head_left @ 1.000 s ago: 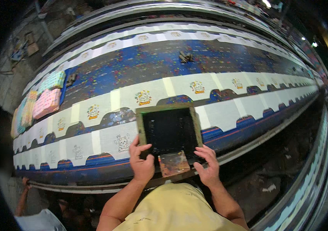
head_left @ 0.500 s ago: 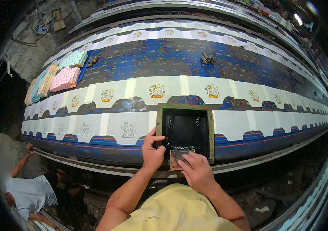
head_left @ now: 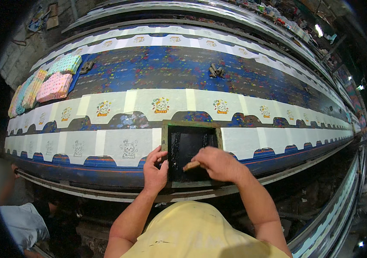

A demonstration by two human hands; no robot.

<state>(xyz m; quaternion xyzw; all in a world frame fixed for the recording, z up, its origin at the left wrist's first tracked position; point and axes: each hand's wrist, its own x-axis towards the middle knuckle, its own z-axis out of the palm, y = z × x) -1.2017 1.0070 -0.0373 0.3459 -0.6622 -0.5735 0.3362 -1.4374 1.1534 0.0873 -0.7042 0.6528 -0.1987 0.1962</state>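
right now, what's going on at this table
A person has their left hand at the left edge of a wooden-looking frame. Their right hand holds a small flat scraper over the black area inside the frame. Left of it, white sheets carry dark animal outlines; the sheets to its right look plain. Sheets in the row behind carry coloured prints.

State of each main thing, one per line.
Screen frame: lying flat, dark inside
Scraper: held inside frame
Left hand: at frame's left edge, fingers parted
Right hand: closed on scraper
Near cloth, left: outline prints
Near cloth, right: looks unprinted
Second-row cloth: coloured prints
Folded cloth: stacked
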